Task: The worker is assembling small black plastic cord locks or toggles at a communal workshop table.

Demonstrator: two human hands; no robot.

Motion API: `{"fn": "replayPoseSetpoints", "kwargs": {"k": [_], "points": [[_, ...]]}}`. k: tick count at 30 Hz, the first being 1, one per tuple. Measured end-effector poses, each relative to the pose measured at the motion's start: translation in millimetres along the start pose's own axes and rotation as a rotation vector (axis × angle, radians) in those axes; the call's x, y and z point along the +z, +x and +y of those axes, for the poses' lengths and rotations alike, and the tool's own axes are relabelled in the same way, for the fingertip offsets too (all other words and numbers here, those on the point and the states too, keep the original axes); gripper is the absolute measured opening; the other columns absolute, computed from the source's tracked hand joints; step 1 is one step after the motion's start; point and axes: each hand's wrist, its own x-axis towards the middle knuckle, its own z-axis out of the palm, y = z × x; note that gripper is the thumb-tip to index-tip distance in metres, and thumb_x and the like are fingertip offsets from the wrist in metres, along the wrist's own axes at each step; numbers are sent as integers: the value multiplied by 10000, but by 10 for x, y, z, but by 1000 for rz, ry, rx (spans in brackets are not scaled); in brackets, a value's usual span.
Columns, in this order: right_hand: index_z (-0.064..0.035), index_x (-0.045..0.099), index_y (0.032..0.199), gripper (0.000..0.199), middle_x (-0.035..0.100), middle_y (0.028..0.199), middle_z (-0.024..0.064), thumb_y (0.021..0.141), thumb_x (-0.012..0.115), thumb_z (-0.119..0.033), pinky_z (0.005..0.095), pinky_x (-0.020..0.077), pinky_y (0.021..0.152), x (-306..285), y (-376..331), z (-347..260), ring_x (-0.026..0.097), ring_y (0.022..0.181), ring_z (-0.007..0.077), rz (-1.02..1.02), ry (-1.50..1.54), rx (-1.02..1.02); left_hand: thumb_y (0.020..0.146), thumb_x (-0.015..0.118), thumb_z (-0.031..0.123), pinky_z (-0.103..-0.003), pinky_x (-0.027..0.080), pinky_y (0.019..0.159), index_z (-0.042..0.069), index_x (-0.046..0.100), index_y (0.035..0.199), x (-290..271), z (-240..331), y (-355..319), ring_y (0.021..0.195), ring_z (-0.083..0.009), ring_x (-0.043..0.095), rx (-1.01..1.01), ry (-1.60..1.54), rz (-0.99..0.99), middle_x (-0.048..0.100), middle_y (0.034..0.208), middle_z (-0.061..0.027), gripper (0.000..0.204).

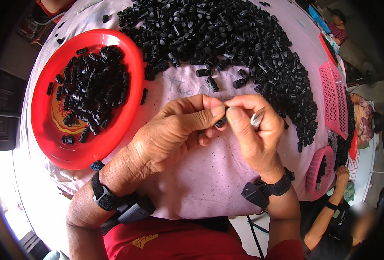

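Observation:
My left hand (174, 125) and my right hand (261, 130) meet above the middle of the cloth, thumbs and forefingers pinched together. Between the fingertips sits a small black plastic cord lock (220, 123), mostly hidden by them. A silvery pointed metal blade (257, 118) is tucked in my right hand, sticking out between thumb and fingers; its full form is hidden. Just beyond the hands lie a few loose cord locks (212, 84). To the left, a red oval tray (133, 104) holds a heap of the same cord locks.
A large pile of black cord locks (209, 32) curves from the far side down to the right on a pink cloth (183, 190). Pink baskets (333, 97) stand at the right edge. Other people sit beyond it; one person's hand (342, 177) reaches toward another dark pile.

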Motion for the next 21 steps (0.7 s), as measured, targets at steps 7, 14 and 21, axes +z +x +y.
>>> {"fn": "replayPoseSetpoints", "kwargs": {"k": [7,14,21], "points": [[6,591,1012,111,670,825,58,912,593,-42,193,494,606,24,6,18,633,695,63,39,41,-42,937,597,209,-205,454,661,40,587,1056,-26,16,3,727,-67,536,-7,-12,3,611,874,-14,207],[-23,612,889,68,620,731,-22,886,643,-82,173,422,555,-34,25,16,526,629,5,142,-118,-13,935,586,154,-239,472,758,33,566,1162,88,35,-24,827,-98,560,159,139,22,615,959,-35,258],[-38,590,839,157,629,702,-8,823,732,-104,170,406,473,-12,26,19,524,562,5,78,-226,-197,955,551,146,-240,480,796,46,570,1122,53,4,-12,866,-88,561,170,161,41,605,994,-17,196]]}}
